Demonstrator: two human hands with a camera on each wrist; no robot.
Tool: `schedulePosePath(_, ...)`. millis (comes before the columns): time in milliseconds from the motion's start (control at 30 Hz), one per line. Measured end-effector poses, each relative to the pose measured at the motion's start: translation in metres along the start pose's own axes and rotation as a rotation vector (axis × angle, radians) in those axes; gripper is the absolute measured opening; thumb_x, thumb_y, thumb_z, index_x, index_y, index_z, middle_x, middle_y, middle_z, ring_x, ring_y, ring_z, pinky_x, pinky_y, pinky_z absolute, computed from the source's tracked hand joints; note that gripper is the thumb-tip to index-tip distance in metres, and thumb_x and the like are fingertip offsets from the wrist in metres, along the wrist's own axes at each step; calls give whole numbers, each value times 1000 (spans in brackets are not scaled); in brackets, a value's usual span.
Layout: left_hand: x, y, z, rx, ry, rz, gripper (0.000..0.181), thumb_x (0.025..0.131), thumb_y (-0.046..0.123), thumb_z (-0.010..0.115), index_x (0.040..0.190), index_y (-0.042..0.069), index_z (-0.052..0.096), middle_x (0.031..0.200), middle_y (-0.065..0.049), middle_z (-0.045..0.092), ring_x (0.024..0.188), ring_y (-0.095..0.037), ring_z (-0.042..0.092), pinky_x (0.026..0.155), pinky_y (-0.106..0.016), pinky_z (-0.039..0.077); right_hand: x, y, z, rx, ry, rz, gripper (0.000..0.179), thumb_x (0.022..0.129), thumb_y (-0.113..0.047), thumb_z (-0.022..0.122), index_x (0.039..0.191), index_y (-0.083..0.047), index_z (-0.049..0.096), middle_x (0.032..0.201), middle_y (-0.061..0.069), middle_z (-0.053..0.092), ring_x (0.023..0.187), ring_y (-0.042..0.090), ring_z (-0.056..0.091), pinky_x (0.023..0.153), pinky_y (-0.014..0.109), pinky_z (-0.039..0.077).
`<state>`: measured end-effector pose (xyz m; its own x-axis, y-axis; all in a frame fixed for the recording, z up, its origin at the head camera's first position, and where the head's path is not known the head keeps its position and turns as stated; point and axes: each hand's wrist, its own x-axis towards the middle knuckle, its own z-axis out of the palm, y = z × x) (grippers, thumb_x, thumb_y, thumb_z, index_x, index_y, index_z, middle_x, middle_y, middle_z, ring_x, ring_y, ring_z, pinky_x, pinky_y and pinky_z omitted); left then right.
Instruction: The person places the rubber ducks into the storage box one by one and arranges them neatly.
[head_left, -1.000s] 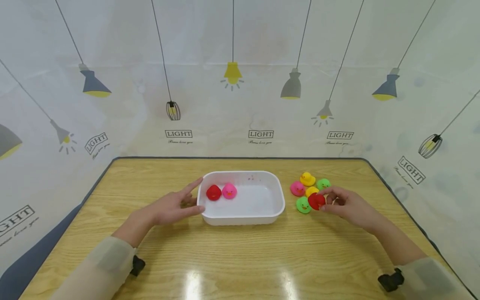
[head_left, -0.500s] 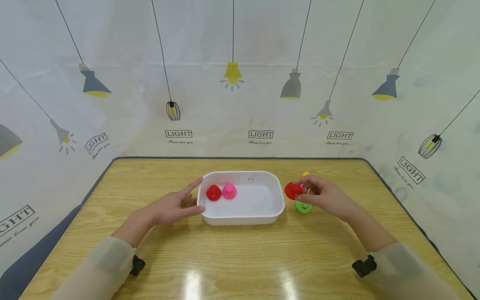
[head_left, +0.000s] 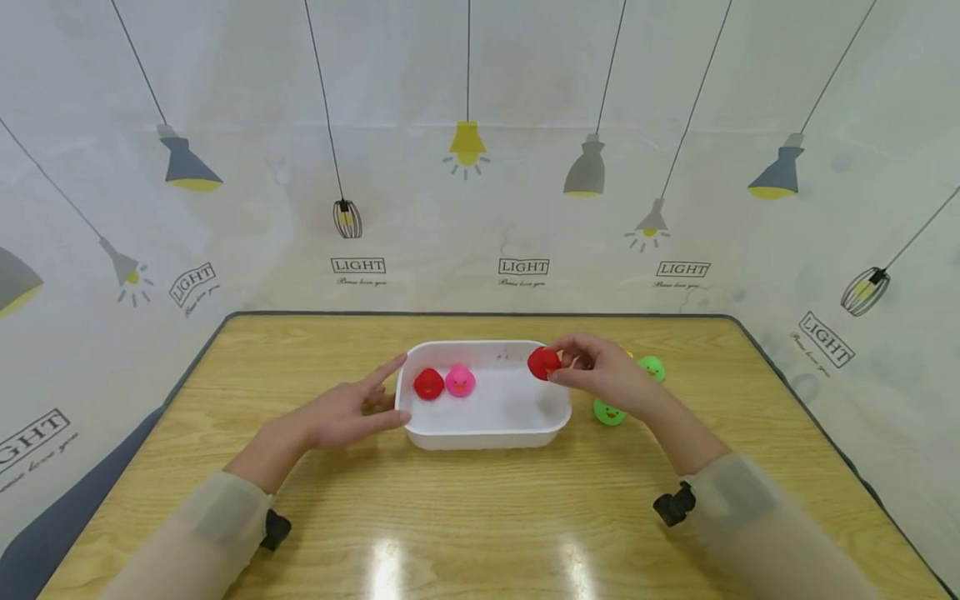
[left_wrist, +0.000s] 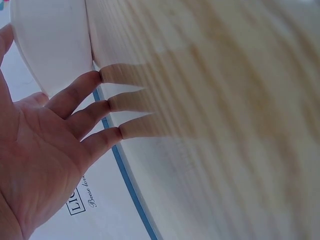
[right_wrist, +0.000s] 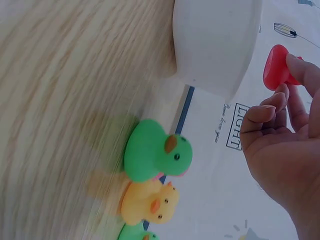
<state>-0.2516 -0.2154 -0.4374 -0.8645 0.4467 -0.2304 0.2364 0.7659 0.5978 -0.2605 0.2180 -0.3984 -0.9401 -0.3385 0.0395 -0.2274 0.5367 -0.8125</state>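
Observation:
My right hand (head_left: 603, 373) pinches a red rubber duck (head_left: 543, 363) between thumb and fingers, above the right end of a white plastic tub (head_left: 487, 435). In the right wrist view the held duck shows its flat base, and the other fingers curl loosely below it. My left hand (head_left: 341, 418) rests at the tub's left end, thumb and index finger spread against the rim. The left wrist view shows its remaining fingers extended, their tips at the tabletop. Inside the tub, at the left, lie another red duck (head_left: 429, 384) and a pink duck (head_left: 461, 381), side by side.
Right of the tub, a green duck (head_left: 609, 412) and a second green duck (head_left: 652, 368) show around my right hand and wrist. A yellow duck (right_wrist: 150, 202) stands beside them in the right wrist view. A lamp-printed wall sheet borders the wooden table (head_left: 480, 508).
My right hand has carried the red duck leftward from the group of ducks to above the tub's right end. The left hand stays at the tub's left rim.

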Motion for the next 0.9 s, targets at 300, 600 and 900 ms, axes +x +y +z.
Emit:
schedulePosePath(300,-1,0,-1,-6,-4,0,99,99,76,61,176,46,7,163,-12,59,154,-48,51,123,-78,36,24,-12,23,-30,-36,-1,35,97,-25,83,131,-17,76,113,8,70,98,26,62,78,29,54)
schedulePosePath(600,-1,0,-1,-6,-1,-2,98,100,76,61,176,47,7,164,-12,59,154,-48,51,123,-79,36,42,-19,45,-41,-41,-4,34,96,-26,83,129,-16,79,112,5,72,96,23,62,78,33,52)
schedulePosePath(900,-1,1,-1,-5,-2,-4,99,99,76,61,176,47,7,164,-12,58,155,-47,50,123,-78,37,54,-17,62,-73,-51,-54,32,97,-20,82,127,-10,79,109,6,73,92,22,59,81,32,49)
